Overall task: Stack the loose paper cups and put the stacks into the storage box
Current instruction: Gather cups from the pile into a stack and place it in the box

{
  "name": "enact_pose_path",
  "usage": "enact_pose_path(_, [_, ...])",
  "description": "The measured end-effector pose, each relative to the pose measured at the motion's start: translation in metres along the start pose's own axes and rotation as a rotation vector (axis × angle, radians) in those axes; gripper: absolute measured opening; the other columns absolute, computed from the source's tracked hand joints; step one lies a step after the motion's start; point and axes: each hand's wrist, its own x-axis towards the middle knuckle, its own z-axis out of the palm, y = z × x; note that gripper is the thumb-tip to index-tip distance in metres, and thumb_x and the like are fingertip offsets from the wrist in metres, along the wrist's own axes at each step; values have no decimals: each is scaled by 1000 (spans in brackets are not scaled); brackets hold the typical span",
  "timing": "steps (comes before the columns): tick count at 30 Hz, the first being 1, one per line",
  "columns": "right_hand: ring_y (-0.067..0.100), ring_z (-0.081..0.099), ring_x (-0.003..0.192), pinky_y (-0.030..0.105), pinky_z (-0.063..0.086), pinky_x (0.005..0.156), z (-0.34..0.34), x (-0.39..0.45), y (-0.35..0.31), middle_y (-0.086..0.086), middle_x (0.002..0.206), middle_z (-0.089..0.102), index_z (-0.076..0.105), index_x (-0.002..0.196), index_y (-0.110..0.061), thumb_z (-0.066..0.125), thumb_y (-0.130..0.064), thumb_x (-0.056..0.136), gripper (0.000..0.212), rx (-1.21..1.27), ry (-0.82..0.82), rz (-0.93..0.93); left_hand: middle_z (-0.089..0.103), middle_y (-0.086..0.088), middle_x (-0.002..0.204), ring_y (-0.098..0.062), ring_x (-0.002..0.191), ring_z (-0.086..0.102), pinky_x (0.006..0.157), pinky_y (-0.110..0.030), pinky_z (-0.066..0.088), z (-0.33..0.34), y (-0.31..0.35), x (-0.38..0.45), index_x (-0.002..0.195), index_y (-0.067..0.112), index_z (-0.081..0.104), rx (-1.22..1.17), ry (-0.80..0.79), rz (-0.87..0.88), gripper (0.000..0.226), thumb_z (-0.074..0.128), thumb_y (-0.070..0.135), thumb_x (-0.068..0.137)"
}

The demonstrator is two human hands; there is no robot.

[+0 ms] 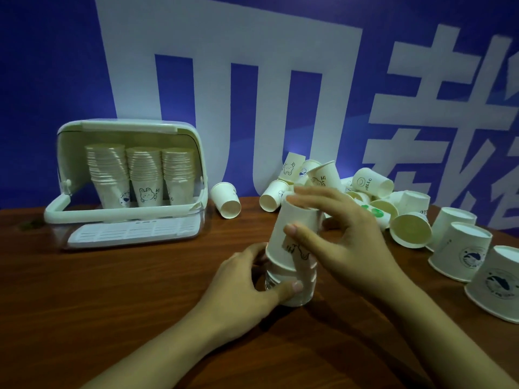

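Note:
A short stack of upside-down white paper cups [292, 248] stands on the wooden table in front of me. My left hand [247, 287] grips the stack's lower cups, thumb across the front. My right hand [334, 234] holds the top cup, thumb on its side and fingers over its base. The white storage box [193, 153] stands open at the left with three tall cup stacks [140, 175] inside. A heap of loose cups [370, 197] lies behind my right hand.
One cup [226, 200] lies on its side between the box and the heap. Three upside-down cups [466, 251] stand near the table's right edge. The box's slatted lid [134, 233] lies flat in front of it. A blue and white banner [252, 80] backs the table.

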Motion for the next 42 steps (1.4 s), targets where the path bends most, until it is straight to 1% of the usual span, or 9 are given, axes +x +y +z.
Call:
enact_pose_path(3, [-4,56,123,16,48,90,10,-2,0,-15,131,63,74,120,-28,75,-42,82,41,-38,-96,-15,62,19,137,-1,128,58,110,-38,49,-2,-1,1,148,39,45,-13,45,-38,109,75,86,55])
enact_pose_path(8, [1,56,124,31,48,101,24,-9,-9,-19,128,62,60,131,-28,74,-34,84,49,-32,-104,3,68,17,125,-2,119,62,98,-33,53,-1,6,-2,133,49,54,-67,110,44,74,78,62,65])
enact_pose_path(13, [0,59,117,21,49,96,33,-14,-12,-25,124,60,50,130,-33,79,-35,83,56,67,-28,103,74,20,113,-2,105,70,88,-32,58,-2,7,-2,127,43,60,-53,157,11,65,77,55,65])
enact_pose_path(18, [18,70,102,48,56,91,39,-10,-2,-4,109,72,66,109,-28,65,-32,97,12,540,179,460,65,23,104,-2,106,59,102,-33,41,-6,15,0,122,46,55,244,286,-35,60,65,76,71])
enact_pose_path(24, [2,63,91,36,52,89,81,30,30,-11,95,68,66,99,-24,63,-25,94,6,81,44,557,61,14,110,-16,117,53,104,-43,35,-45,0,3,111,35,56,367,500,-308,48,67,67,77])
enact_pose_path(30, [35,44,137,48,39,109,170,91,49,12,146,46,35,147,-12,65,-58,84,83,-184,-200,680,55,14,97,-19,108,55,97,-45,42,-53,-13,2,96,34,55,251,656,-338,43,71,61,67])
enact_pose_path(33, [34,44,135,48,37,107,196,107,62,11,142,48,36,147,-19,61,-62,81,83,-314,-238,674,56,14,94,-18,105,56,94,-44,44,-53,-18,5,94,34,54,217,650,-317,43,67,63,65])
enact_pose_path(36, [30,62,108,44,49,92,202,111,70,3,111,65,55,112,-22,55,-59,73,54,-205,-106,633,56,15,93,-17,103,58,93,-44,46,-55,-21,10,97,36,56,175,647,-306,43,68,63,65])
enact_pose_path(42, [20,62,100,40,50,93,167,107,50,-1,113,62,45,120,-26,71,-41,76,53,271,348,604,58,14,102,-18,106,60,96,-48,50,-54,-27,12,110,37,60,117,607,-294,55,65,65,63])
